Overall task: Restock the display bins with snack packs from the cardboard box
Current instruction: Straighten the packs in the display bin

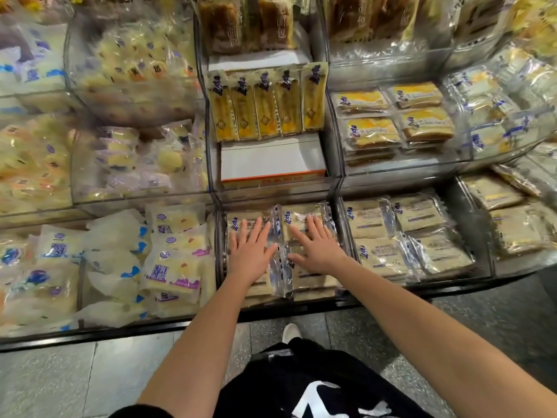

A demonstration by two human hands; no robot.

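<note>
Snack packs [301, 214], beige, flat, in clear wrap with blue print, lie in two side-by-side stacks inside the lower middle bin [219, 251] of the display shelf. The left hand [248, 254] lies palm down on the left stack and the right hand [319, 251] palm down on the right stack. The grip is apart on both: fingers straight and spread, pressing on the top packs, nothing clamped. A crinkled wrapper edge [278, 236] sticks up between the two hands. Just behind, one tier up, a white box [271, 161] with an orange edge sits in the middle bin, with a row of upright yellow packs [265, 107] standing behind it. The next bin to the right holds more beige packs [404, 236] in neat stacks; the bin to the left holds white packs with purple print [171, 260], loosely piled. Flat yellow packs [391, 122] fill the right bin one tier up. Below the shelf there is grey floor [90, 372], one white shoe [291, 331] and black clothing [301, 381] with a white print.
</note>
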